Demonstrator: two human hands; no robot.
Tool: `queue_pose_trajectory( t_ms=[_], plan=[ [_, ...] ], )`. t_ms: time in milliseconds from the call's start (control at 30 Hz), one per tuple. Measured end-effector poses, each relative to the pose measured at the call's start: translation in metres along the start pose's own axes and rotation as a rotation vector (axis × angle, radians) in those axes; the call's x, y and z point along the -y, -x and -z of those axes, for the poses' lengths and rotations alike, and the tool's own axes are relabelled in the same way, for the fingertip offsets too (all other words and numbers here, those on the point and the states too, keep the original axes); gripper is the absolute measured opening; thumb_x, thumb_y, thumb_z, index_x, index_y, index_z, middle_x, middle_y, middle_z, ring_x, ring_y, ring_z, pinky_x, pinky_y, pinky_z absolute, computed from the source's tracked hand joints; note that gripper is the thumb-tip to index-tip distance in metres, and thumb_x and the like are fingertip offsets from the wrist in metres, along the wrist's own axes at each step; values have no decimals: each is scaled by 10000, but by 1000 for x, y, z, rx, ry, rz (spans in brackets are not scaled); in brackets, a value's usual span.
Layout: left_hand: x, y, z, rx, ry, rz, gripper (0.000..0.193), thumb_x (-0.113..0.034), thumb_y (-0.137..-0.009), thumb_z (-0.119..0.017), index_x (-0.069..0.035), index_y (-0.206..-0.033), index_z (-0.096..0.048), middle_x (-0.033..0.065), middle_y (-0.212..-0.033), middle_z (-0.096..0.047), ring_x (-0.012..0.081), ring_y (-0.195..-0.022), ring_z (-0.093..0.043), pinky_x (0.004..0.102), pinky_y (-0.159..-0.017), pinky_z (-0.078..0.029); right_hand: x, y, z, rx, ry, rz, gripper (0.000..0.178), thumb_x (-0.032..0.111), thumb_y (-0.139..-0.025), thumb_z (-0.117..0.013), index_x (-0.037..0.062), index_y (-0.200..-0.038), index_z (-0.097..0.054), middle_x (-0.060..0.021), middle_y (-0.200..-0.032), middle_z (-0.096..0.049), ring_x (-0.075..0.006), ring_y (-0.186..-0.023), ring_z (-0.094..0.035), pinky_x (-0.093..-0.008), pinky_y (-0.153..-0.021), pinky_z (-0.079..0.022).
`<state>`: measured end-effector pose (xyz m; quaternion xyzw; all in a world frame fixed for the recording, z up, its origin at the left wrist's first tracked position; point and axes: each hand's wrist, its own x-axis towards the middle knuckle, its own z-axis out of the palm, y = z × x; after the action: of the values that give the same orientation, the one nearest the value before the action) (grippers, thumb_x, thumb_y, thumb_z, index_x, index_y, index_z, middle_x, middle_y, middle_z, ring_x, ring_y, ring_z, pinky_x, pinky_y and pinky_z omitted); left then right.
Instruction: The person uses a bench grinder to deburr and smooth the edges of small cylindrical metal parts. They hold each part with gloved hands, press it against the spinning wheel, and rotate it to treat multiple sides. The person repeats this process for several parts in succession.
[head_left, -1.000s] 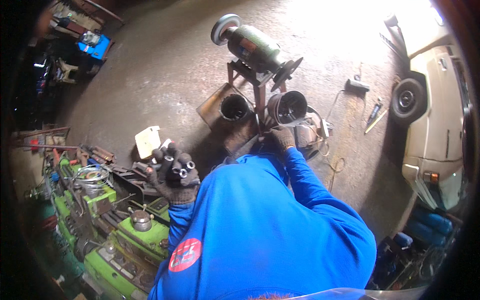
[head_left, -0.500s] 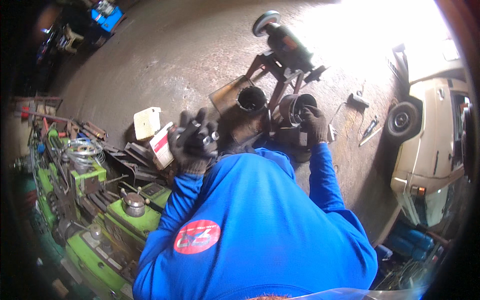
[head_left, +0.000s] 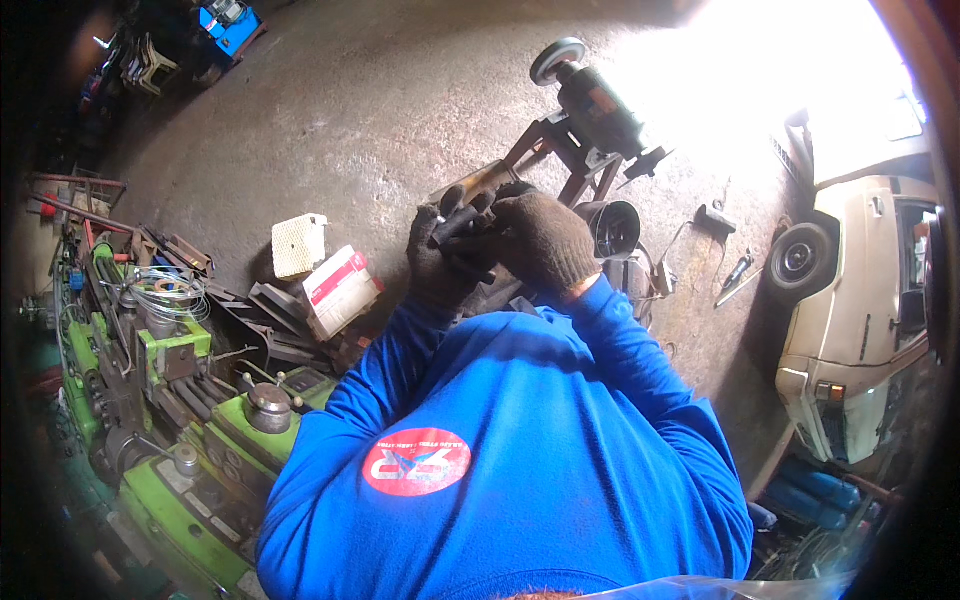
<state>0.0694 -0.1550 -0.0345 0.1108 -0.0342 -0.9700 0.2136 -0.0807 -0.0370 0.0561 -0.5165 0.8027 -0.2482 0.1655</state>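
Note:
In front of my chest, my left hand [head_left: 432,262] in a dark knit glove is closed around several short dark metal pieces [head_left: 458,226], cylindrical in look. Their ends stick out between the fingers. My right hand [head_left: 550,238], also gloved, meets it from the right with fingers curled in at the pieces. The back of that glove hides its fingertips, so what they grip is unclear. Just right of it, a round dark metal container [head_left: 616,228] lies with its open mouth showing.
A bench grinder [head_left: 600,112] on a metal stand is ahead. Left are a green lathe [head_left: 240,440], scrap metal bars [head_left: 275,320], a red-and-white box [head_left: 340,290] and a cream perforated block [head_left: 298,246]. Right are a hand tool [head_left: 738,268] on the floor and a beige vehicle [head_left: 850,300].
My right hand has left the round container and moved left to meet my left hand. The left hand has shifted right, still holding the metal pieces.

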Motion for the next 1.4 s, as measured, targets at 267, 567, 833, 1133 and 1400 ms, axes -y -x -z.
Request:
queue_pose_trajectory(
  t_ms=[267,567,833,1133,1400],
  plan=[
    [3,0,9,-153,-18,13,574,-564,-1122,-549,-205,-1570,-564,254,-1528,-632,201,-837,-687,273,-579,-572,-37,-11,-49,-13,112,85,304,399,-910,-797,119,-998,-877,-182,-931,-805,-381,-843,-798,-495,-745,-625],
    [2,1,8,-178,-29,-55,649,-593,-1085,-579,-128,-1537,-603,270,-1374,-679,155,-716,-548,277,-589,-499,-34,38,-7,-196,-944,-274,256,159,-1049,-726,47,-1271,-785,-42,-1080,-771,-107,-893,-709,-288,-744,-578],
    [-12,4,10,372,158,239,570,-523,-1085,-582,-171,-1525,-669,142,-1481,-647,250,-1083,-631,422,-817,-578,-126,83,-23,-491,-497,-104,295,34,-977,-663,6,-1267,-707,-82,-1182,-716,-166,-986,-719,-269,-856,-580],
    [49,-5,-54,180,5,83,462,-445,-1059,-701,-246,-1475,-722,73,-1527,-626,145,-966,-611,342,-655,-618,-196,107,-12,-486,-864,-349,282,61,-925,-730,66,-1205,-757,-127,-1211,-751,-260,-1042,-768,-364,-906,-627],
    [130,-42,-96,150,5,235,422,-417,-1042,-719,-240,-1423,-758,70,-1559,-619,94,-859,-563,266,-583,-598,-260,125,0,-580,-1838,-498,429,47,-943,-759,10,-1360,-663,-126,-1176,-782,-149,-909,-737,-297,-772,-616]
  ],
)
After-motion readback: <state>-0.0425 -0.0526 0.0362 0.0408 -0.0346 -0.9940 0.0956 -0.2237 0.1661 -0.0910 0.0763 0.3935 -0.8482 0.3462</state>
